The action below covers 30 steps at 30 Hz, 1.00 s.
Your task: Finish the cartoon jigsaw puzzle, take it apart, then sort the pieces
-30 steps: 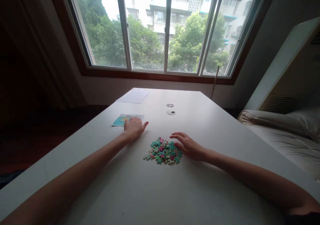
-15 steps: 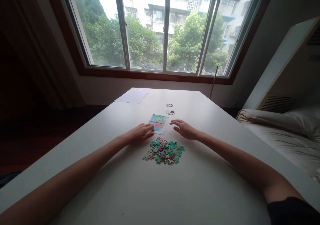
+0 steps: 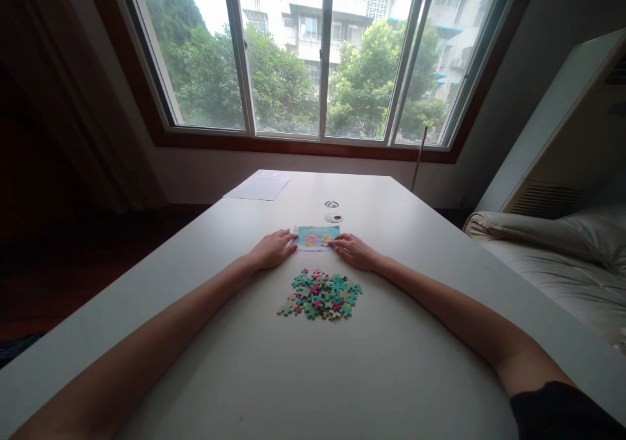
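A small colourful picture card [image 3: 317, 236] lies flat on the white table [image 3: 254, 362], just beyond a heap of loose jigsaw pieces [image 3: 321, 294] in teal, pink and cream. My left hand [image 3: 272, 249] rests palm down with its fingers stretched out, the tips touching the card's left edge. My right hand [image 3: 353, 251] lies flat as well, fingertips on the card's right edge. Neither hand grips anything. The heap sits between my forearms, nearer to me than the card.
A white sheet of paper [image 3: 257, 186] lies at the table's far left. Two round cable holes [image 3: 333, 211] sit behind the card. A window spans the far wall. A bed with pillows [image 3: 557, 244] stands to the right of the table.
The card slid from the left of the table to the middle under my left hand, then squared up. My right hand left the heap and reached forward to the card's right edge.
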Motion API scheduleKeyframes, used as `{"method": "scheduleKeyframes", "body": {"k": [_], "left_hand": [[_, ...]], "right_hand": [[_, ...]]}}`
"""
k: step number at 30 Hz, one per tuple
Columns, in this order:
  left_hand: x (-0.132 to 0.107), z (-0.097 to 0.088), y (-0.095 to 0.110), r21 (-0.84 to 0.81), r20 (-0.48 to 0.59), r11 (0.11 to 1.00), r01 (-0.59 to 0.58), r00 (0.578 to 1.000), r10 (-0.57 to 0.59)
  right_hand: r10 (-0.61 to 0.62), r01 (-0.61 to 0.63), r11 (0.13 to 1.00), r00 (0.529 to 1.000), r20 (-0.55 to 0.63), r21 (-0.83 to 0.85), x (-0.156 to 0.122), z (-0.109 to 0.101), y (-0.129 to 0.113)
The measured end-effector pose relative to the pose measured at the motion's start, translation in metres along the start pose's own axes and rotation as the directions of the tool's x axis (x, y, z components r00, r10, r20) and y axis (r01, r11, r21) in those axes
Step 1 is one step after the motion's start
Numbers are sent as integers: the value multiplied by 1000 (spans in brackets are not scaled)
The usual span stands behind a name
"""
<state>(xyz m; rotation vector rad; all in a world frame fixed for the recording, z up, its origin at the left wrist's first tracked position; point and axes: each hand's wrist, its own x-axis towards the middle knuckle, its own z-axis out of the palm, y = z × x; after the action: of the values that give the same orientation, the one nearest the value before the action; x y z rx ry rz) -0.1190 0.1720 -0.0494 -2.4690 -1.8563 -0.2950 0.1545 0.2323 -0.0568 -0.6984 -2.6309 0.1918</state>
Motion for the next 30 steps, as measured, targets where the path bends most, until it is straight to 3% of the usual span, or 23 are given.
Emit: {"method": "scheduleKeyframes", "body": {"k": [7, 24, 30], "left_hand": [[-5, 1, 5, 1, -42, 995, 98, 994, -98], [-6, -4, 6, -20, -86, 994, 105, 991, -106], [-6, -5, 3, 0, -107, 988, 158, 982, -157]], "right_hand": [[156, -156, 988, 981, -119, 7, -3, 1, 0], [206, -205, 978, 969, -134, 23, 0, -2, 0], [197, -197, 980, 973, -119, 15, 15, -1, 3]]}}
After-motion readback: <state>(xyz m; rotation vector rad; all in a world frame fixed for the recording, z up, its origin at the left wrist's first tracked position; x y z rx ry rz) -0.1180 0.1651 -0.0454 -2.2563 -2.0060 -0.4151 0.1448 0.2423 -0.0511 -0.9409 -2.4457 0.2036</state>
